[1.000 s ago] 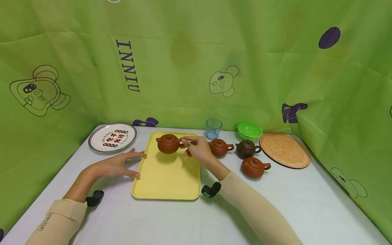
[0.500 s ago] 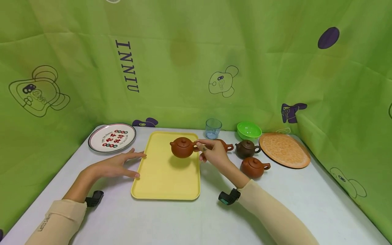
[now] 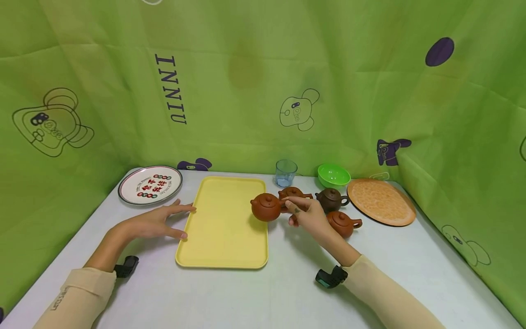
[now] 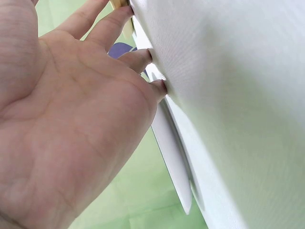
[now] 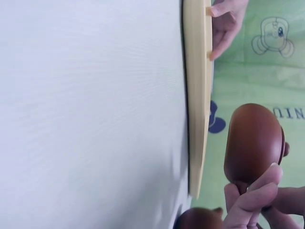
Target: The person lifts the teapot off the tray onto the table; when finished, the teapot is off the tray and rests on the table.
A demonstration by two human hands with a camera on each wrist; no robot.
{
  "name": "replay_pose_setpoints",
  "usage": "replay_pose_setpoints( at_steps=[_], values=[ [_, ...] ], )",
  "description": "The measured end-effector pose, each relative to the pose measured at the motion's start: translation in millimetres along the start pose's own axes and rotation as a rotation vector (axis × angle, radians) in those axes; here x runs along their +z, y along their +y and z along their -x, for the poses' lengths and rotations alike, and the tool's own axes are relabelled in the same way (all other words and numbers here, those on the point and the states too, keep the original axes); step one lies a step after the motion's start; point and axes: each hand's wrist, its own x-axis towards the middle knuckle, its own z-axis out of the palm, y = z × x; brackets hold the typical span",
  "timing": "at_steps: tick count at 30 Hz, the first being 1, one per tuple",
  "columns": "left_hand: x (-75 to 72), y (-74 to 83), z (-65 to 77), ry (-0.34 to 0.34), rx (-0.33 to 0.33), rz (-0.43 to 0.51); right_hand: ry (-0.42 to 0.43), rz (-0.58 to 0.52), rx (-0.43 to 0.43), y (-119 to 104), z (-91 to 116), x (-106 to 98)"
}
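Observation:
A reddish-brown teapot (image 3: 265, 208) hangs in the air over the right edge of the yellow tray (image 3: 222, 228). My right hand (image 3: 311, 218) pinches it by the handle, the spout pointing left. In the right wrist view the teapot (image 5: 252, 143) is lifted clear of the table, fingers curled at its handle. Along the tray's left rim rests my left hand (image 3: 154, 221), its thumb and fingers spread and touching the edge. The left wrist view shows that hand's palm (image 4: 81, 109) with the fingers extended.
Behind the right hand stand another reddish-brown teapot (image 3: 292, 193), a dark brown teapot (image 3: 328, 200) and a third reddish one (image 3: 341, 223). A clear glass (image 3: 286, 172), a green bowl (image 3: 334, 175) and an orange round mat (image 3: 382, 201) line the back right. A white plate (image 3: 139, 187) lies back left.
My right hand has carried the teapot rightward and slightly toward me, from above the tray's middle to its right edge. The left hand has stayed at the tray's left rim.

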Motion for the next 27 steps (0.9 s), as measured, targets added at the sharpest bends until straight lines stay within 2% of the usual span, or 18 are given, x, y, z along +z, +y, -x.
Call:
replay_pose_setpoints(
  at_steps=[7, 13, 27],
  values=[
    [0.6, -1.0, -0.4, -0.001, 0.006, 0.002, 0.042, -0.022, 0.068, 6, 11, -16],
    [0.1, -0.3, 0.3, 0.005, 0.006, -0.013, 0.064, 0.001, 0.106, 8, 19, -25],
    [0.6, -1.5, -0.7, 0.000, -0.003, -0.001, 0.115, 0.066, 0.161, 16, 30, -32]
  ],
)
